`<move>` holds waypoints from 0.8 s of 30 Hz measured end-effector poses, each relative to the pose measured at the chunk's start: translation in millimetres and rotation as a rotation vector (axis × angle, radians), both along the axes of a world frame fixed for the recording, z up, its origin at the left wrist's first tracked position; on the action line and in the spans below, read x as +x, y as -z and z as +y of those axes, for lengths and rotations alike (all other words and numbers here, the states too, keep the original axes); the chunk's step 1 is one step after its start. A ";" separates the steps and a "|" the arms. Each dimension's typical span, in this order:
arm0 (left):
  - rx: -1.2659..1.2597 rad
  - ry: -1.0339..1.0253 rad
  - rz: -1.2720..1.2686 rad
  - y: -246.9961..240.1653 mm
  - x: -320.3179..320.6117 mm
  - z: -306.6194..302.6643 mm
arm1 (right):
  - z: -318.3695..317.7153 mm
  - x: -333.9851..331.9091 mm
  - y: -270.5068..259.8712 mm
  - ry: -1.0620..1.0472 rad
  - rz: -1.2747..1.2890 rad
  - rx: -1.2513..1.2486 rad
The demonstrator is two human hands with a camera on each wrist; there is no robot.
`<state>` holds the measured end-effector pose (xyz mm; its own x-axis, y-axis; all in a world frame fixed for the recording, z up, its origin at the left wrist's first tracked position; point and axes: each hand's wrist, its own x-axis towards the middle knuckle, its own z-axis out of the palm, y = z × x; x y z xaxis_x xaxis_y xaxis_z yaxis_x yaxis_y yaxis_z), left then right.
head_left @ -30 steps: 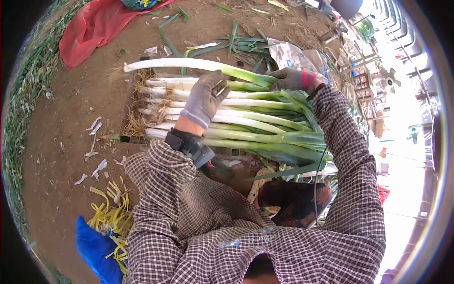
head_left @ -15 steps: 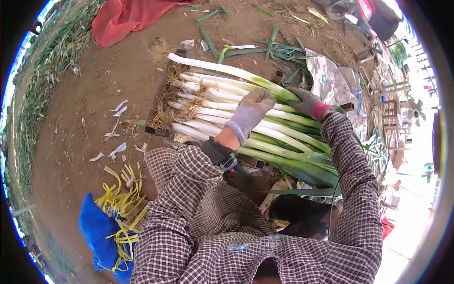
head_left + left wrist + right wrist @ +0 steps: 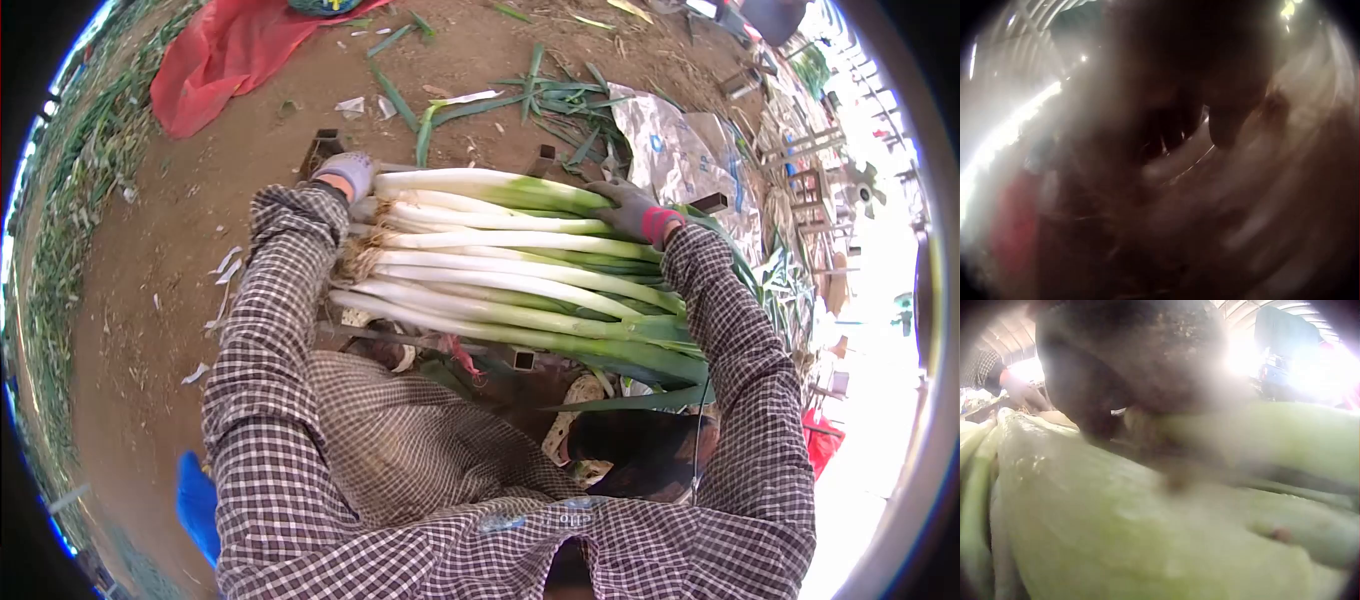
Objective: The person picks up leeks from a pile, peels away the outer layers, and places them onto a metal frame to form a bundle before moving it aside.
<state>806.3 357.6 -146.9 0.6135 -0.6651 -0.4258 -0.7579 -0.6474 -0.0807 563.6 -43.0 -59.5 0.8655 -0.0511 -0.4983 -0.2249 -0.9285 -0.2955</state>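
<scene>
A layer of long leeks (image 3: 480, 265) lies across a dark metal frame, white root ends to the left and green leaves to the right. My gloved left hand (image 3: 348, 172) is at the root end of the farthest leek (image 3: 450, 182), its fingers largely hidden in the head view. The blurred left wrist view has dark fingers and a thumb about a white stalk (image 3: 1179, 159). With my gloved right hand (image 3: 630, 208) I grip that same leek at its green part. Close up in the right wrist view, this hand (image 3: 1129, 362) covers the leaves beside a thick pale-green stalk (image 3: 1104, 512).
Metal posts (image 3: 322, 148) rise at the frame's corners. Cut leaves (image 3: 560, 98) and a crumpled plastic sack (image 3: 670, 140) lie on the soil beyond. A red cloth (image 3: 225, 65) is at the far left, and a blue bag (image 3: 198, 505) sits near my left elbow.
My left hand has gone from above the middle of the leeks leftward to the root end. The farthest leek now lies lower against the others. My right hand stays at the green part.
</scene>
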 end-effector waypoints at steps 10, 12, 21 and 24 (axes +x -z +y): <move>0.215 0.228 -0.193 9.6 -6.6 -11.2 | -5.2 22.0 34.9 -0.298 0.069 -0.161; 0.218 0.365 -0.247 14.9 1.7 -18.1 | -8.0 25.5 39.1 -0.256 0.096 -0.083; 0.183 0.268 -0.147 84.0 56.7 -21.2 | 4.2 30.3 24.2 -0.244 0.216 -0.244; -0.005 0.084 -0.063 63.9 45.8 -26.6 | 18.1 17.8 8.1 -0.079 -0.110 -0.180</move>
<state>852.2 331.0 -210.8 0.5806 -0.7173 -0.3851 -0.8032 -0.5820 -0.1269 581.4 -25.0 -67.6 0.9190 -0.0608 -0.3896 -0.1252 -0.9819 -0.1422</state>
